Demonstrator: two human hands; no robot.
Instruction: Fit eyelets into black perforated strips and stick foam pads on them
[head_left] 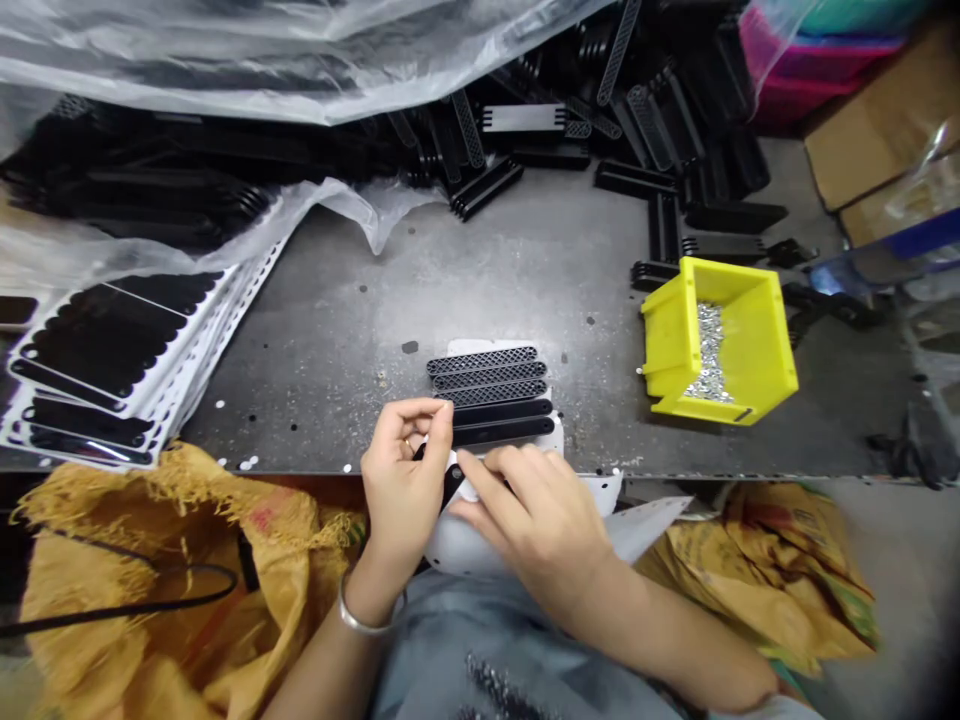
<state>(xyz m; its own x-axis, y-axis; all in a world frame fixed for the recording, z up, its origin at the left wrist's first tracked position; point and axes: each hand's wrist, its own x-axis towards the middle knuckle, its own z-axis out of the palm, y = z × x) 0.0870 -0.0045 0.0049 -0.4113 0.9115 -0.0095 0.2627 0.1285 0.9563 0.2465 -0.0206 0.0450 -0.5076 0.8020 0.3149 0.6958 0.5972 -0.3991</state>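
Pinching a black strip [451, 484] just over the near edge of the grey metal worktop [337, 300]: left hand [403, 470], its fingers [424, 412] closed narrow around the strip. Lying across a white backing sheet [459, 540] and against the same strip: right hand [525, 510], its fingers [491, 472] spread and flat, with no telling whether they grip anything. Around the left wrist, a metal bangle [367, 610].

Just ahead of the hands, five more black strips [491, 390] in a row on white backing, three latticed and two solid. Farther left, a stack of white die-cut sheets [97, 370] carrying black strips. To the right, a yellow plastic bin [712, 340] with small silvery pieces [706, 355] inside. Beyond, heaped black parts [622, 130] beside clear plastic film [225, 60]. Below the worktop's edge, yellow woven sacks [150, 580].
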